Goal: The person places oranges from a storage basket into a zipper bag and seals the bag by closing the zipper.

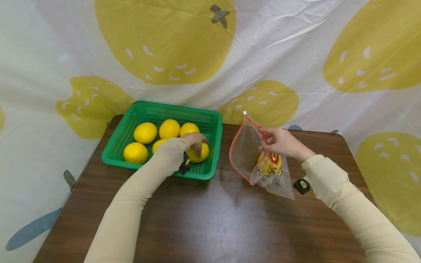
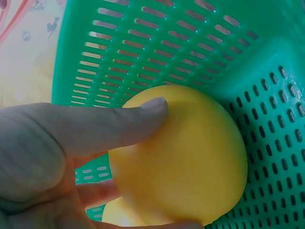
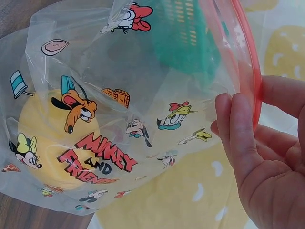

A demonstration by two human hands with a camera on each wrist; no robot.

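Note:
My left hand [image 1: 194, 141] reaches into the green basket [image 1: 215, 146] at its right end. Its thumb [image 2: 138, 119] lies across the near side of a yellow lemon [image 2: 190, 157], and the fingers curve round the other side. Several more lemons [image 1: 145, 133] lie in the same basket. To the right, my right hand [image 1: 279, 141] pinches the red zip edge [image 3: 252, 62] of a clear printed zip bag [image 3: 157, 90] between thumb and fingers. The bag's mouth gapes toward the basket. Inside it, low down, rests one lemon [image 3: 52, 129], seen through the cartoon print.
Basket and bag are on a dark brown wooden table [image 1: 210, 226]. Right behind the table's back edge hangs a white cloth [image 1: 263, 47] with large yellow fruit prints. A small black camera [image 1: 302, 186] sits by the right wrist.

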